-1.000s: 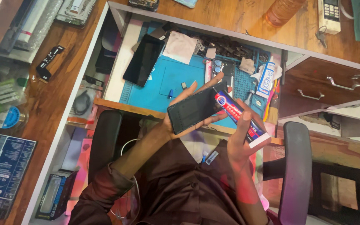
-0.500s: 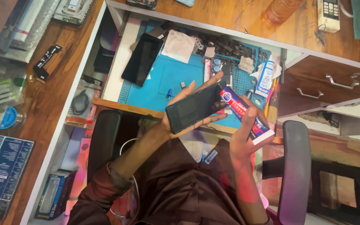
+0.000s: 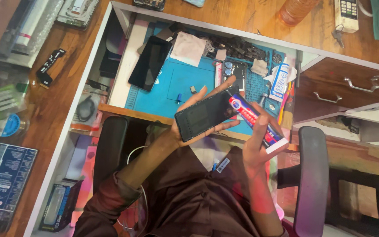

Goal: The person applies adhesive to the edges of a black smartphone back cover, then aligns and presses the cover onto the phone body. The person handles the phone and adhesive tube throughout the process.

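Observation:
My left hand (image 3: 188, 127) holds a dark phone panel (image 3: 205, 114) flat on its palm, fingers spread along its edges, above the front edge of the blue work mat (image 3: 185, 85). My right hand (image 3: 253, 147) grips a red, white and blue glue tube (image 3: 255, 123), whose tip touches the panel's right end. Both hands hover over my lap, just in front of the desk.
On the mat lie a black phone (image 3: 149, 62), a white cloth (image 3: 188, 48), small parts and a second glue tube (image 3: 280, 81). An orange bottle (image 3: 295, 9) and a remote (image 3: 346, 14) sit on the wooden top. Drawers (image 3: 347, 85) stand at right, chair armrests (image 3: 312, 175) beside me.
Both hands with the panel and the tube have drifted slightly to the right; the grip on each is unchanged.

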